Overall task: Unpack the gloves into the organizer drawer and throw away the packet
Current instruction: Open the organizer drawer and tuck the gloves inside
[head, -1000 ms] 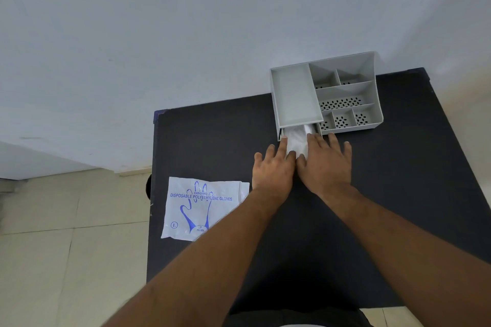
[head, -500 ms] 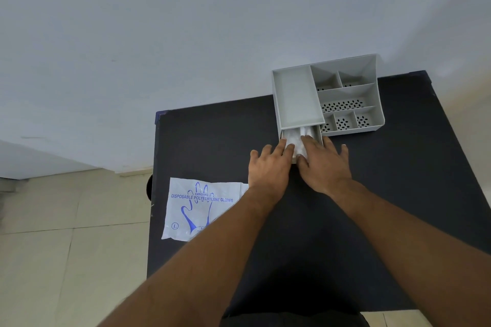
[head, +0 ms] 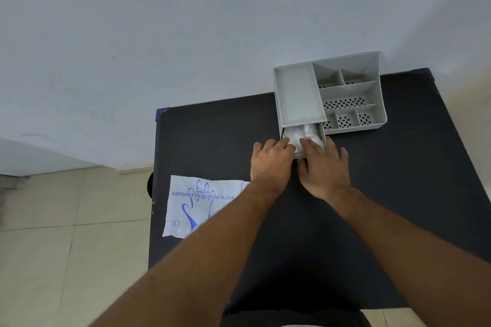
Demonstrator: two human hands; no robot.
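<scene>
A grey organizer with several compartments stands at the table's far right. Its drawer is pulled partly out at the front left, with clear crumpled plastic gloves inside. My left hand rests flat against the drawer's front left corner. My right hand lies flat against the drawer front, fingertips on the gloves. The white packet, printed in blue "Disposable Polyethylene Gloves", lies flat at the table's left edge, partly under my left forearm.
The black table stands against a pale wall. Beige floor tiles lie to the left, beyond the table's edge. The packet overhangs that left edge slightly.
Both hands have moved forward toward the organizer, and the drawer with the gloves has slid further in; less of it shows than before.
</scene>
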